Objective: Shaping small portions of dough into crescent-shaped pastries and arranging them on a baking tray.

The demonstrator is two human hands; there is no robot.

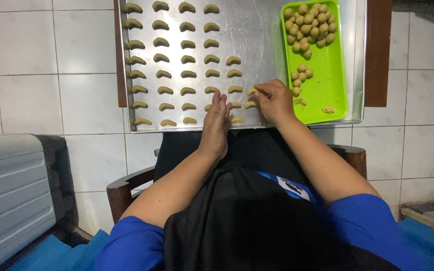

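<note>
**Crescents lined up on the baking sheet**

The right hand (273, 100) pinches a crescent dough piece (251, 92) at the end of a row on the metal baking sheet (262, 40). The left hand (216, 123) rests flat, fingers straight, holding nothing. Dough balls (309, 26) fill the green tray (327, 85) nearby

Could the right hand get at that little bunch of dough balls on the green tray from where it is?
Probably yes. The right hand sits on the metal baking sheet right beside the green tray, and the small cluster of dough balls lies just past its fingers, with nothing between.
</note>
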